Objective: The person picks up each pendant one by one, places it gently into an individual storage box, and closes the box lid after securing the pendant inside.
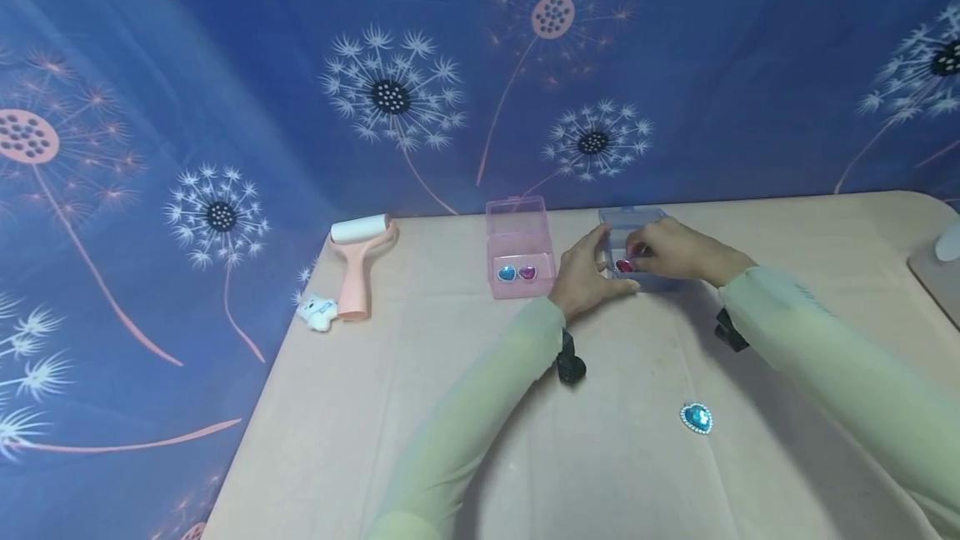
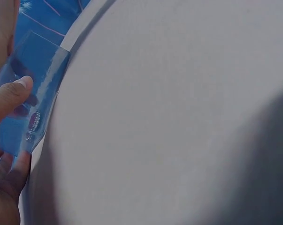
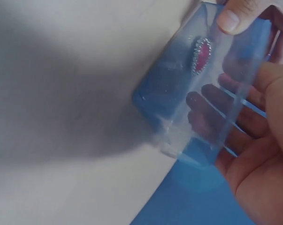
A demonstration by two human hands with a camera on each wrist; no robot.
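Observation:
My left hand (image 1: 587, 277) grips a clear blue plastic box (image 1: 660, 282) by its left side, its thumb across the front wall in the left wrist view. The box's lid stands raised at the back. My right hand (image 1: 678, 250) reaches into the box from the right; through the wall in the right wrist view its fingers (image 3: 244, 117) look loosely bent and spread. Low inside, a red gem with a silvery beaded edge (image 3: 202, 56) lies close to those fingertips. To the left stands an open pink box (image 1: 501, 291) holding a blue heart gem (image 1: 507, 273) and a pink heart gem (image 1: 527, 272).
A blue heart gem with a white beaded rim (image 1: 697, 418) lies on the cloth-covered table (image 1: 600, 457) between my forearms. At the far left are a pink-handled lint roller (image 1: 354, 282) and a small pale blue plush-like figure (image 1: 318, 312). A pale object (image 1: 941, 269) sits at the right edge.

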